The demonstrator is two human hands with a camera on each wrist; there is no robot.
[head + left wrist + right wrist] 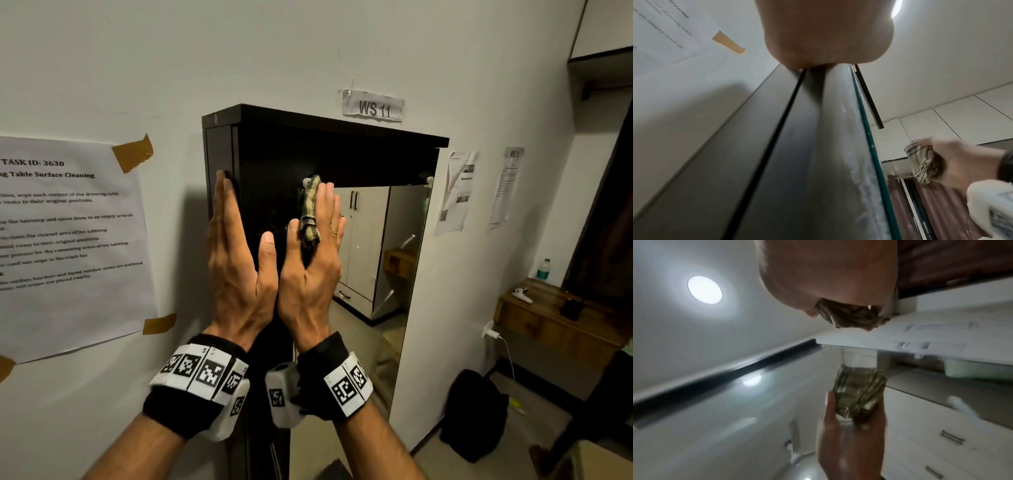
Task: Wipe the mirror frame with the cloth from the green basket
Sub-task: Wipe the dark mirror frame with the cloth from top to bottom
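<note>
Tall black-framed wall mirror unit is hanging flush on the white wall; its dark top panel and left side strip are the frame surfaces needing the wipe. The mirror glass is reflecting cupboards, so its own surface is hard to read.

Left hand is lying flat on the frame's left edge, fingers straight and together, gripping nothing, likely bracing the unit while the other hand is working. Left wrist view is confirming palm contact with the black side rail.

Right hand is pressing the bunched striped beige-brown cloth against the frame's inner left edge near the glass top corner. Fingers are extended and together over the cloth, thumb alongside; whether the thumb is pinching it, cannot tell. Most of the cloth is hidden under the palm.

Green basket is not in view. Taped paper sheet on the left is cut off. Lower frame is out of shot.
</note>
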